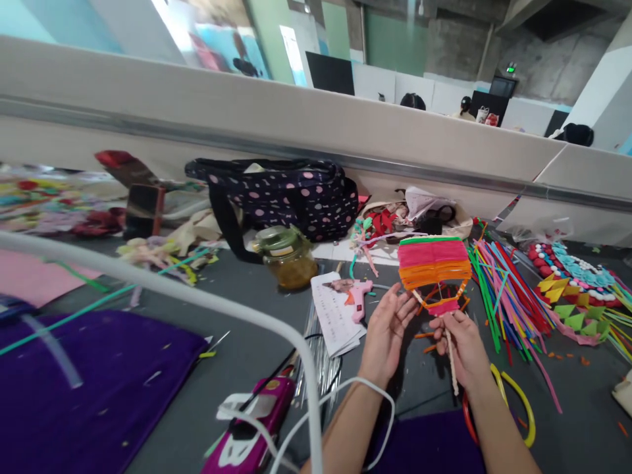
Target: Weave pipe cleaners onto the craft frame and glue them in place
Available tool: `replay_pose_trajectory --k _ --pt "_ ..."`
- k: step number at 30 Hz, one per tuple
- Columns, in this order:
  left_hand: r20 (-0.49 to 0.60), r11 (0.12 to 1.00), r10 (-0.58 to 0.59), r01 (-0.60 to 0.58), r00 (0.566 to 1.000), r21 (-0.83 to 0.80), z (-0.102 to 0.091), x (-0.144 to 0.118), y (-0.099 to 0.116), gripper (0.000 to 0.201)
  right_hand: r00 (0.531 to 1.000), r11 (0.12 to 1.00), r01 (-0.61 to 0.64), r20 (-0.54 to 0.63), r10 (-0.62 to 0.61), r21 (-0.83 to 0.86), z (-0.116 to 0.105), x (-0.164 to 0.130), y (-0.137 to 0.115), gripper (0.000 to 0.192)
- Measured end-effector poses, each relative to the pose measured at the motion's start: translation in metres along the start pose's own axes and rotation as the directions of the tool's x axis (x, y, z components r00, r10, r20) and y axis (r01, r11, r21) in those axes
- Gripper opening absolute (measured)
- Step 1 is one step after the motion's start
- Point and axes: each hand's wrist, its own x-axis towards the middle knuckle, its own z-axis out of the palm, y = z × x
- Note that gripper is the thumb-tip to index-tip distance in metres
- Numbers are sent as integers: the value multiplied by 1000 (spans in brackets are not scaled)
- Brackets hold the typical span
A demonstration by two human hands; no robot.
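Note:
My right hand (460, 343) grips the pale stem of a small pipe-cleaner craft (434, 266) with a woven top in pink, orange and green bands. It holds the piece upright above the grey table (237, 355). My left hand (388, 332) is beside it on the left, fingers spread, fingertips close to the craft's lower left edge. Touch between that hand and the craft cannot be told.
Loose coloured pipe cleaners (503, 296) lie right of the hands. A pink glue gun (359, 296) rests on a paper booklet (336, 313). A lidded glass jar (288, 258), a polka-dot bag (281, 197), purple cloth (89, 382), a white cable (316, 408) and yellow and red rings (523, 401) surround them.

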Motion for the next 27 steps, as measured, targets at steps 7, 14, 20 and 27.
replay_pose_trajectory --k 7,14,20,27 --pt "-57 986 131 -124 990 109 -2 3 9 30 996 997 -60 69 63 -42 -2 -1 3 25" --pt "31 993 102 -103 994 64 0 1 4 33 996 997 -42 82 47 -68 -4 -1 0 24" --pt "171 968 -18 60 985 -245 4 -2 6 29 982 991 -70 165 89 -115 -1 -4 3 24" --pt "111 859 4 54 994 -508 -12 3 33 44 932 911 -28 319 173 -413 -25 -8 -24 28"
